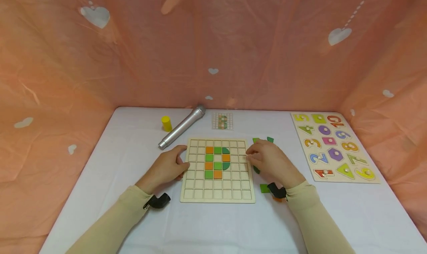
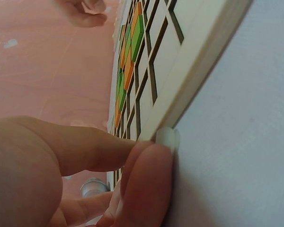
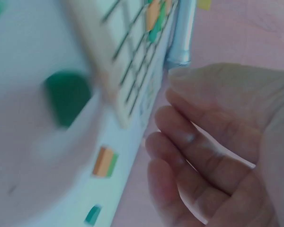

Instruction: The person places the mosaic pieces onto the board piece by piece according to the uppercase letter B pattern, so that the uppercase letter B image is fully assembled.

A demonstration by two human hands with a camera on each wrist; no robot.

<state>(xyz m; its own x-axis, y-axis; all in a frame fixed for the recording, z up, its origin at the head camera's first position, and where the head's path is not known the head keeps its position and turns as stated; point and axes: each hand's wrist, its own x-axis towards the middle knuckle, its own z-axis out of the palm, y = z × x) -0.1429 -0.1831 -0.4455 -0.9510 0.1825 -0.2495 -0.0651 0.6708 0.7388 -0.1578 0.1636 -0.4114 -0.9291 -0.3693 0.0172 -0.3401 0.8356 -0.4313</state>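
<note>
A wooden grid board point(image 1: 197, 194) lies on the white table, with orange, green and dark green tiles point(image 1: 218, 165) set in its middle. In the head view my left hand point(image 1: 166, 167) is at the board's left edge. The left wrist view shows that hand's thumb and finger point(image 2: 149, 179) pinching the rim. My right hand point(image 1: 271, 161) hovers by the right edge, its fingers point(image 3: 180, 137) loosely bent and nothing held. Around it lie loose tiles, among them a dark green rounded tile point(image 3: 68, 97), a green tile point(image 1: 264, 188) and an orange tile point(image 1: 278, 200) partly hidden by the wrist.
Behind the board lies a small pattern card point(image 1: 222, 121). A silver microphone point(image 1: 181, 128) and a yellow cylinder point(image 1: 166, 124) are at the back left. On the right sits a number and shape puzzle board point(image 1: 335, 150). Peach curtains point(image 1: 213, 42) enclose the table.
</note>
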